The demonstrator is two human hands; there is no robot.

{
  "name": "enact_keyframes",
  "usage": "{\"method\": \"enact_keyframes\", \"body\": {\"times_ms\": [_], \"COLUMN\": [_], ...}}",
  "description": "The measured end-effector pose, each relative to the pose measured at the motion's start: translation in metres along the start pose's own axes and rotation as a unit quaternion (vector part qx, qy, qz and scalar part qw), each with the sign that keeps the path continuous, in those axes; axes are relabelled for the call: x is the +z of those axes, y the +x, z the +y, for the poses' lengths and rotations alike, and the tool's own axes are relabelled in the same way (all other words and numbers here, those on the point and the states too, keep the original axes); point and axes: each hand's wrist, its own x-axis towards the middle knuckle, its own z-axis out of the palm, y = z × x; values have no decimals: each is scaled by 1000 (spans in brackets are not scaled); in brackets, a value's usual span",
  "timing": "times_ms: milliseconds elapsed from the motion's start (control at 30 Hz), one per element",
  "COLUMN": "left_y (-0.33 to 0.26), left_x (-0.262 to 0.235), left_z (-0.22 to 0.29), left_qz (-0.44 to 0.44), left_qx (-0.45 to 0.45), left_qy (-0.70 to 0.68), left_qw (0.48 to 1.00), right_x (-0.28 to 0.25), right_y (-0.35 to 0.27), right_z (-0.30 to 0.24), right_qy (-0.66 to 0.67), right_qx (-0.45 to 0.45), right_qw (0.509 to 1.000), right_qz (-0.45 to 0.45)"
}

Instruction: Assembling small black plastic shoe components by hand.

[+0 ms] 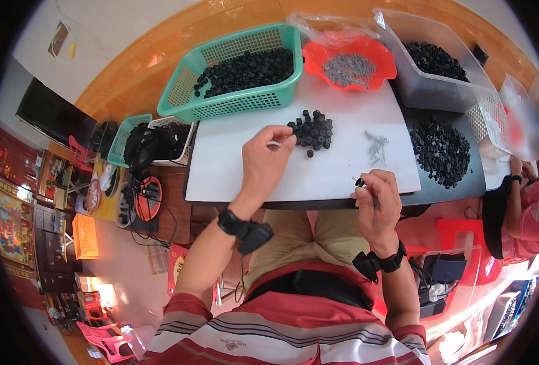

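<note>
Over the white board point(233, 170), my left hand point(263, 159) is closed in a pinch at the left edge of a pile of small black knob-like parts point(315, 131). Black shows right at its fingertips, but I cannot make out what it grips, if anything. My right hand point(380, 204), at the board's front edge, pinches a small black part point(359, 182) with a thin silvery screw point(354, 178) at its tip. Beyond this hand lies a loose group of silvery screws point(376, 148). One black part point(310, 154) sits just in front of the pile.
At the back stand a green basket point(239, 100) of black parts, a red dish point(318, 67) of screws and a clear bin point(427, 88) with black parts. Small black rings point(441, 151) cover the dark surface at right. Another person point(522, 210) sits at far right.
</note>
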Motion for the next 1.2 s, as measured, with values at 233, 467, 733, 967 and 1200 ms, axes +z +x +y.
{"method": "enact_keyframes", "body": {"times_ms": [233,467,733,967,1200], "left_y": [36,47,49,50,45], "left_x": [-8,-2,-1,-2,-19], "left_z": [-16,-16,-12,-14,-7], "left_qz": [-67,-89,-104,-118,-152], "left_qx": [125,114,139,165,118], "left_qy": [248,279,310,293,217], "left_qw": [958,950,935,934,957], "right_x": [-2,-1,0,0,-3], "right_y": [-1,-2,-1,0,1], "right_z": [-4,-6,-3,-5,-5], "right_qy": [20,49,61,87,102], "right_qx": [21,56,61,69,78], "right_qw": [1000,997,996,994,992], "right_qz": [-13,-19,-20,-13,-6]}}
